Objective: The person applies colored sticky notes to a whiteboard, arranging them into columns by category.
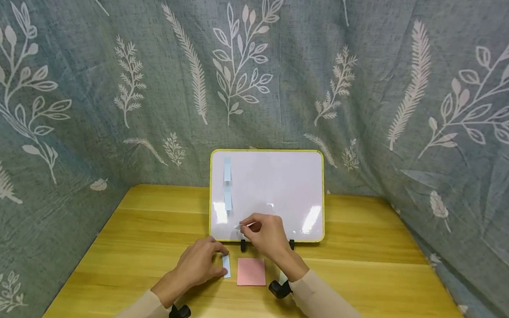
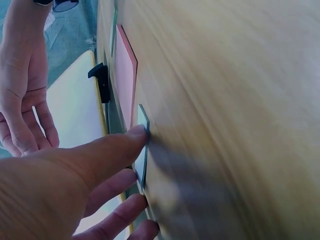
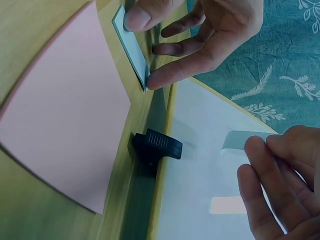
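My right hand (image 1: pixel 269 236) pinches a narrow light blue sticky note (image 3: pixel 240 141) between thumb and index finger, at the lower left of a yellow-framed whiteboard (image 1: pixel 274 190). The note's far end lies against or close to the board; contact is hard to judge. On the table, my left hand (image 1: pixel 196 263) holds a thin light blue sticky note pad (image 1: pixel 227 266), thumb at the near end and index fingertip at the far end. Two blue sticky notes, an upper one (image 1: pixel 227 170) and a lower one (image 1: pixel 227 198), are stuck in a column down the board's left side.
A square pink sticky note pad (image 1: pixel 251 272) lies right of the blue pad. Partly hidden under my right wrist is a pale green pad (image 1: pixel 282 278). Black stand feet (image 1: pixel 243 245) hold the board's lower edge. Patterned fabric (image 1: pixel 260 80) hangs behind the wooden table (image 1: pixel 361 284).
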Demonstrator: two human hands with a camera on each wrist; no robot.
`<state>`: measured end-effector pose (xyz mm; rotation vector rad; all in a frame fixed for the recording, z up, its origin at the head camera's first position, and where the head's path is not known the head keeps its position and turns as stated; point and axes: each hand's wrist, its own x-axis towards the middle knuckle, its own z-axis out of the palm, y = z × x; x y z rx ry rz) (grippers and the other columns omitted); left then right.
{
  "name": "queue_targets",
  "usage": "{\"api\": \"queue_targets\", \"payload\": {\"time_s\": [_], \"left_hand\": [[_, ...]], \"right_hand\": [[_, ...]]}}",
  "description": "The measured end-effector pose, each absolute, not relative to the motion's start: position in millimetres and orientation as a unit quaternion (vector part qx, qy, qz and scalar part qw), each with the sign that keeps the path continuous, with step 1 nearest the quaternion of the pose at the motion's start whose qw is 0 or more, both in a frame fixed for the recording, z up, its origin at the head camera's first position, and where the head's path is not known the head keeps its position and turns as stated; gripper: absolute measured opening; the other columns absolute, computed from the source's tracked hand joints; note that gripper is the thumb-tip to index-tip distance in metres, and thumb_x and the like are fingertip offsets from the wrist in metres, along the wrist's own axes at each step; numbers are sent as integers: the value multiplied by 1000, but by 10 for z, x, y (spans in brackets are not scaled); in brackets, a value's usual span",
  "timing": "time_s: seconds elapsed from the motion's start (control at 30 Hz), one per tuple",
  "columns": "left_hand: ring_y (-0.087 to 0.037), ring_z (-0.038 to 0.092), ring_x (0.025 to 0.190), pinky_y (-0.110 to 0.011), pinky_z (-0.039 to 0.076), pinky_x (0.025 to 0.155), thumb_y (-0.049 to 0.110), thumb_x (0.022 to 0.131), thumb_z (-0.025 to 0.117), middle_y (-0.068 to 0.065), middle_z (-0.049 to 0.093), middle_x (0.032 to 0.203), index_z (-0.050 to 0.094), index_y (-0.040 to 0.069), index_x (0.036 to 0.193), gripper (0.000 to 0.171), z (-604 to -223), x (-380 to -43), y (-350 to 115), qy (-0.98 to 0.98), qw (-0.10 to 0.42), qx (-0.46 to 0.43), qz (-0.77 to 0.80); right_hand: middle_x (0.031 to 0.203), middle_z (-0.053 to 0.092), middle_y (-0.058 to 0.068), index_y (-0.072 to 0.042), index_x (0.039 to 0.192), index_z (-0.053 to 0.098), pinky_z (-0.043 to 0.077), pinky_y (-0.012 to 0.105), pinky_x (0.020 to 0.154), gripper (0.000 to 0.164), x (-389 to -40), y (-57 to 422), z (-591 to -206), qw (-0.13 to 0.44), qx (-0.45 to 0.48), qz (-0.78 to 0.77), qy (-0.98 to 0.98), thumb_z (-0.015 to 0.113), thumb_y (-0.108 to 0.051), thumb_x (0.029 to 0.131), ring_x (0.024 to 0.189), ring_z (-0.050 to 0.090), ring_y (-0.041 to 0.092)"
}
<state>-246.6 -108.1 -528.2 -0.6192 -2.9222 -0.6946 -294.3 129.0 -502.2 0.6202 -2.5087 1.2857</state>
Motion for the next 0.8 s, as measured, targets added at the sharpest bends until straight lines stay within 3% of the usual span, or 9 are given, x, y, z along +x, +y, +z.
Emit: {"api": "queue_targets", "payload": {"time_s": [0.27,0.5,0.8], "left_hand": [[-27,77,109,-52,66,91,32,86,106,-5,83,116,91,17,116,37,-5305,-2489,-1089,-952,30,-184,-244],[-24,80,106,-48,66,87,33,96,98,-4,84,118,90,18,118,27,-5289,-2499,-1086,-948,43,-155,-275],[-22,78,105,-44,64,87,33,102,93,-1,86,123,89,21,121,23,-5235,-2579,-1086,-939,71,-114,-316]], "right_hand": [[102,92,4,-8,107,91,66,20,76,6,-2917,1309,-5060,127,228,456,-851,89,-5,102,88,89,18],[107,92,6,-5,110,90,67,19,81,8,-2895,1311,-5097,136,244,469,-838,89,-4,102,94,91,22],[111,91,7,-5,110,91,69,23,89,7,-2887,1268,-5138,159,264,467,-829,89,-6,103,100,91,24]]}}
